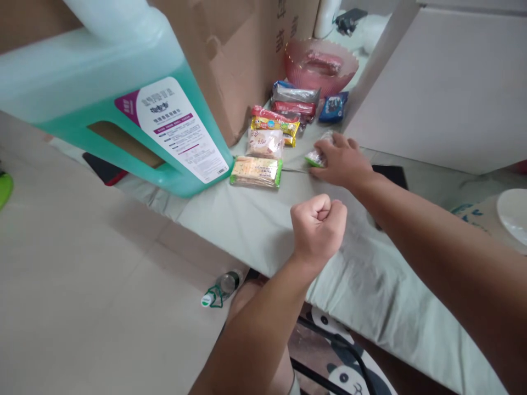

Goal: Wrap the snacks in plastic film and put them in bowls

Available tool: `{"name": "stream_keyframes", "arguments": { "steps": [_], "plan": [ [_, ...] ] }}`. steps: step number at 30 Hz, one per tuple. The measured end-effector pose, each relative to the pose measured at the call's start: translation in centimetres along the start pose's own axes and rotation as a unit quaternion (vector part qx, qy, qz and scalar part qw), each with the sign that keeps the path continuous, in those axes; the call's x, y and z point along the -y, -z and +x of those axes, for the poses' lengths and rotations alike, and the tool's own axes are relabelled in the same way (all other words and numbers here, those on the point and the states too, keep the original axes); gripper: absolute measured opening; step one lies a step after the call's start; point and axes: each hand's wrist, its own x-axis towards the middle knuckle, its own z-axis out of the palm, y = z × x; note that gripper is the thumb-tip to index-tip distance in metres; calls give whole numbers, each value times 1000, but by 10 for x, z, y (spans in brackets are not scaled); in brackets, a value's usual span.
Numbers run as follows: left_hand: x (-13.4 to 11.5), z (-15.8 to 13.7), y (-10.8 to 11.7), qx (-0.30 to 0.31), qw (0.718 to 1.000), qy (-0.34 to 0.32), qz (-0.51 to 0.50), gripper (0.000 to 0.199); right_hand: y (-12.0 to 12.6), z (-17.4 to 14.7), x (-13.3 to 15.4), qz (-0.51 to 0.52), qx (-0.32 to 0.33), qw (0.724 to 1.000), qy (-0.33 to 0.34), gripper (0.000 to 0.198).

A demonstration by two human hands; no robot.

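My right hand (343,161) reaches across the table with its fingers curled over a small snack packet (315,157) that has a green edge. The hand covers much of that packet. Nearer to me, my left hand (319,226) is a closed fist above the cloth, with nothing visible in it. A green-edged biscuit packet (256,171) lies to the left. Behind it come a pale wrapped snack (265,143), a yellow snack packet (275,125) and several red and silver packets (294,101). A blue packet (333,107) sits further right.
A large jug of green liquid (181,126) stands at the left, before a cardboard box (242,60). At the back is a pink bowl (321,71) holding a wrapped item. A white cabinet (444,82) rises at right, near a white tub (504,219). Below lies a plastic bottle (228,282).
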Motion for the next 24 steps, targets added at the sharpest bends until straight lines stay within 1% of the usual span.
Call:
{"name": "stream_keyframes", "arguments": {
  "steps": [3,6,8,10,11,12,13,14,15,17,18,19,20,22,24],
  "plan": [
    [0,1,-1,-3,1000,6,6,48,9,-21,6,-3,-1,1000,14,52],
    [0,3,-3,-19,999,20,22,50,23,-51,12,24,-4,999,24,50],
    [2,6,-5,-31,999,27,17,51,33,-84,13,50,-36,997,38,51],
    [4,8,-8,-9,999,35,5,49,43,-128,13,63,-93,992,66,49],
    [6,7,-10,24,999,42,0,44,47,-155,12,66,-122,987,75,47],
    [8,6,-14,71,996,57,-5,36,50,-183,10,68,-147,984,79,45],
    [10,3,-18,131,988,79,-11,25,52,-211,9,70,-163,981,77,44],
    [13,-2,-23,201,973,110,-21,19,52,-237,7,71,-180,979,68,42],
    [17,-8,-29,276,949,147,-34,30,51,-262,4,66,-197,977,54,41],
    [26,-22,-41,419,880,215,-61,64,44,-298,-3,60,-229,971,24,38],
    [31,-29,-48,469,848,237,-71,76,39,-310,-7,61,-240,969,10,38],
    [35,-36,-54,498,827,250,-76,86,36,-318,-12,66,-244,968,2,39],
    [40,-41,-59,509,818,257,-78,92,34,-323,-18,75,-237,969,-1,42],
    [46,-48,-69,492,826,265,-74,94,37,-328,-29,113,-206,972,11,47],
    [49,-51,-77,467,840,270,-65,89,47,-332,-41,164,-176,970,24,47]
  ]
}}
